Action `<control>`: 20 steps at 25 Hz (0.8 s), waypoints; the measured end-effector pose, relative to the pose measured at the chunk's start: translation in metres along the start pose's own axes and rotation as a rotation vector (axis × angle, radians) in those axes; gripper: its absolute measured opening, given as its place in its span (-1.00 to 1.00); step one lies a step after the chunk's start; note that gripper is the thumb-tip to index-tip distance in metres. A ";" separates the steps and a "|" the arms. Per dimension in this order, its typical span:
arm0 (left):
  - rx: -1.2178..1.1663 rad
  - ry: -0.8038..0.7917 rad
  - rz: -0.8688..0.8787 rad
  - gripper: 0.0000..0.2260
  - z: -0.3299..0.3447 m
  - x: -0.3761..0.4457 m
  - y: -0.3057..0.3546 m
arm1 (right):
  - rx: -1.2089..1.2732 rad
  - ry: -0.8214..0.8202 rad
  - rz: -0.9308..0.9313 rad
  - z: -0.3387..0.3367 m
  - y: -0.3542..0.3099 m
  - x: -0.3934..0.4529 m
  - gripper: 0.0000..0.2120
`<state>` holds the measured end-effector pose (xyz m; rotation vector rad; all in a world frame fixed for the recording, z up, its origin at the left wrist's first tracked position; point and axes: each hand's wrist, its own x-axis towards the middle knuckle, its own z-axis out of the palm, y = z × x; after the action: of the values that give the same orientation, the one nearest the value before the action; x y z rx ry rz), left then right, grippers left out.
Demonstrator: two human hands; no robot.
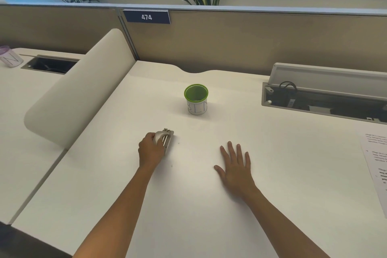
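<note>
My left hand (151, 148) grips a small white tool with a flat plate (165, 139), a mini desk sweeper or dustpan by its look, held against the white desk (209, 205); a few crumbs sit at the tool's far edge. My right hand (235, 165) rests flat on the desk, fingers straight and spread, holding nothing. A white cup with a green rim and blue lettering (196, 99) stands upright beyond both hands, apart from them.
A curved white divider (83, 86) rises on the left. An open cable tray (326, 98) is at the back right. Printed paper (377, 163) lies at the right edge. A purple-rimmed cup (9, 56) stands on the neighbouring desk. A brown partition (230, 40) closes the back.
</note>
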<state>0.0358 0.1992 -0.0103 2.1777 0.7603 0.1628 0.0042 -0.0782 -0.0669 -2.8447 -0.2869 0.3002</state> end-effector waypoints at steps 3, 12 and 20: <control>0.023 0.037 0.067 -0.85 0.008 -0.002 0.001 | -0.004 -0.008 0.003 0.000 0.000 0.000 -0.35; 0.039 0.046 0.091 -0.83 0.018 -0.007 0.002 | 0.001 -0.013 0.011 0.001 0.000 0.001 -0.34; -0.001 0.160 0.136 -0.83 0.006 -0.029 -0.013 | 0.015 -0.013 0.006 0.001 0.000 0.001 -0.35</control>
<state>0.0087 0.1849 -0.0201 2.2353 0.6990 0.4109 0.0054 -0.0775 -0.0675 -2.8299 -0.2773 0.3208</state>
